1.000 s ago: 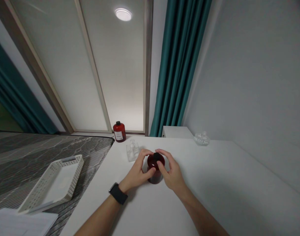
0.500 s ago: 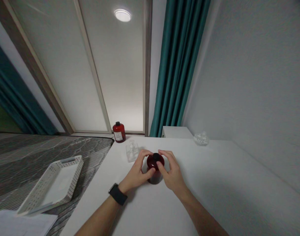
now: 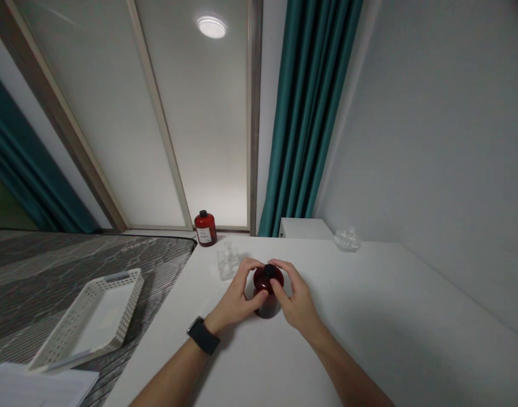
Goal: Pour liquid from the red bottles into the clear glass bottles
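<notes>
A dark red bottle [image 3: 268, 305] with a black cap [image 3: 270, 270] stands upright on the white table [image 3: 259, 367]. My left hand [image 3: 237, 294] is curled round the bottle's left side, its thumb at the front and its fingers behind. On the right, my right hand [image 3: 299, 299] has thumb and forefinger closed about the black cap; its other fingers are mostly hidden. Just beyond my left hand sits a clear glass bottle [image 3: 228, 263]. Another red bottle [image 3: 205, 230], with a white label and black cap, stands at the table's far left corner.
A clear glass jar [image 3: 347, 239] stands near the far right edge of the table, beside the wall. Left of the table are a white perforated basket [image 3: 129, 302] and sheets of paper [image 3: 38, 387]. A white cabinet [image 3: 305, 228] stands behind.
The fingers of my right hand have shifted slightly to the left round the cap. My left hand and the bottles stay in place.
</notes>
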Available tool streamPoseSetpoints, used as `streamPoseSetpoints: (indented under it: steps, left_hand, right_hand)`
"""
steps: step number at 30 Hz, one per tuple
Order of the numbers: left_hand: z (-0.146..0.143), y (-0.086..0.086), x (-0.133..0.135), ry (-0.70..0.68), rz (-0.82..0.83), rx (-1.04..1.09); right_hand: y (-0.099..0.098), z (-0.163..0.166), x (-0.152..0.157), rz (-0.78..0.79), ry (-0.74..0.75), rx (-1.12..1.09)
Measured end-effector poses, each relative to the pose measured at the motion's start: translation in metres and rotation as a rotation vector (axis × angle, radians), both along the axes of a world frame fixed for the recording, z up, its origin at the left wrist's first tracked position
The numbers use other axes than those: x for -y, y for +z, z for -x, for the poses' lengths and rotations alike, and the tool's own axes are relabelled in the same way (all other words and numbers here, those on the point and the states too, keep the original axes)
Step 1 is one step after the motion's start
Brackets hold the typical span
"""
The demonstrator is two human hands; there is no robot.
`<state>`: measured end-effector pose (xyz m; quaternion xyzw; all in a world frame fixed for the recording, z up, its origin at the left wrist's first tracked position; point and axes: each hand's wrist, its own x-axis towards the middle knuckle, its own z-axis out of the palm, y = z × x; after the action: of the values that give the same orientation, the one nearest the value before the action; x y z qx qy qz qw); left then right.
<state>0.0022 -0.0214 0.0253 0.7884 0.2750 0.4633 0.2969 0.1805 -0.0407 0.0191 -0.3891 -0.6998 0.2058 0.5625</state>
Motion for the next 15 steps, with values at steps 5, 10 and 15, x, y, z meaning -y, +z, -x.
streamPoseSetpoints:
  steps: [5, 10, 15]
  left_hand:
    - [0.0, -0.004, 0.0, 0.039, 0.069, 0.009]
    - [-0.001, -0.008, -0.001, 0.046, 0.161, 0.028]
    - [0.002, -0.012, -0.006, 0.032, 0.216, 0.026]
  right_hand:
    - [-0.002, -0.001, -0.001, 0.055, 0.036, -0.031]
    - [0.006, -0.005, -0.008, 0.102, 0.072, -0.048]
    - [0.013, -0.008, -0.016, 0.159, 0.161, -0.054]
